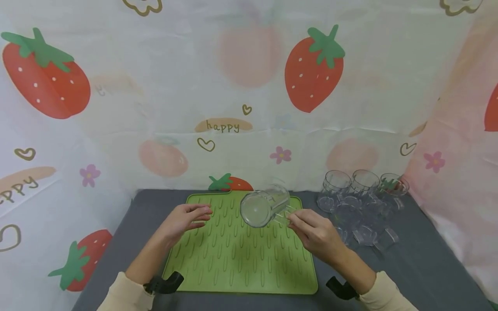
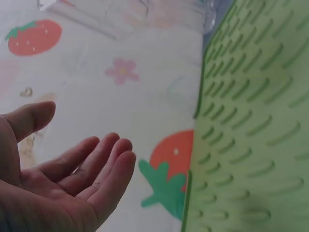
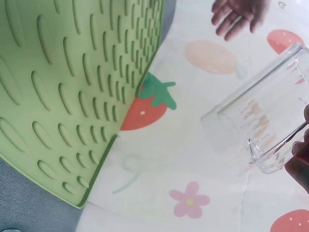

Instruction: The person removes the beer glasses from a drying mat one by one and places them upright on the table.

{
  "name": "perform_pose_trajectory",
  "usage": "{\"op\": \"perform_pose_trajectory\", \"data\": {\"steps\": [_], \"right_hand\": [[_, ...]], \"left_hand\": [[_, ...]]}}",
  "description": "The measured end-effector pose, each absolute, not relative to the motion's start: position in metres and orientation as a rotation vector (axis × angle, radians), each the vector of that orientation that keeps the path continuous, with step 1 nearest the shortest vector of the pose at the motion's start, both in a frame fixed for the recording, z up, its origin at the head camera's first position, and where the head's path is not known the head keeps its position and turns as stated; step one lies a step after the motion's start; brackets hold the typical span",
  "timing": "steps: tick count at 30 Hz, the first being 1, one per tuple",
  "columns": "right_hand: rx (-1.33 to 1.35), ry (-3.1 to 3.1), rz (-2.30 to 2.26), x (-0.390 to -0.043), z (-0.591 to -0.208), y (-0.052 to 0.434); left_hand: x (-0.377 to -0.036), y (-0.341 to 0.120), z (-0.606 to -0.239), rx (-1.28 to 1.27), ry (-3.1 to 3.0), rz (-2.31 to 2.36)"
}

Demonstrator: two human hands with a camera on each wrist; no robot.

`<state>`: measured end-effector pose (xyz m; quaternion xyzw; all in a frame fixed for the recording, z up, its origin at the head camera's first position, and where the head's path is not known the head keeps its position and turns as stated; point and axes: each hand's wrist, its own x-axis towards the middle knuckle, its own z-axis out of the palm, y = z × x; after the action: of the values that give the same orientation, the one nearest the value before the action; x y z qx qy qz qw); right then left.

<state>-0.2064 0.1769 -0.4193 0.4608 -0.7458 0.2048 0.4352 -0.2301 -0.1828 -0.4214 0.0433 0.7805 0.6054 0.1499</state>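
By its handle, my right hand (image 1: 317, 235) grips a clear glass mug (image 1: 268, 205), lying tilted in the air over the green ridged mat (image 1: 233, 276). One round end of the mug faces toward me and to the left. In the right wrist view, fingertips (image 3: 301, 154) curl at the handle beside the mug's clear wall (image 3: 260, 111). My left hand (image 1: 184, 222) hovers above the mat's left part, holding nothing. Its fingers are loosely extended and the palm shows in the left wrist view, apart from the mug.
Several clear glass mugs (image 1: 336, 183) stand grouped on the dark grey table (image 1: 428, 268), right of the mat. Behind the table and at both sides hangs a white cloth (image 1: 241, 99) printed with strawberries.
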Motion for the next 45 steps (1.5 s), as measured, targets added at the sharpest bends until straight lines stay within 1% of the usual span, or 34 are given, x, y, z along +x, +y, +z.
{"op": "perform_pose_trajectory", "data": {"steps": [11,19,33,45], "right_hand": [[1.194,-1.782,0.502,-0.207,-0.42,0.172],[1.21,-1.759,0.487,-0.205,-0.422,0.168],[1.244,-1.737,0.436,-0.206,-0.427,0.166],[1.272,-1.768,0.426,-0.205,-0.431,0.167]], "left_hand": [[-0.254,-0.16,-0.402,0.227,1.892,1.765],[-0.268,-0.136,-0.398,0.138,1.753,1.77],[-0.264,-0.094,-0.397,0.09,1.612,1.782],[-0.263,-0.089,-0.401,0.039,1.547,1.81]]}}
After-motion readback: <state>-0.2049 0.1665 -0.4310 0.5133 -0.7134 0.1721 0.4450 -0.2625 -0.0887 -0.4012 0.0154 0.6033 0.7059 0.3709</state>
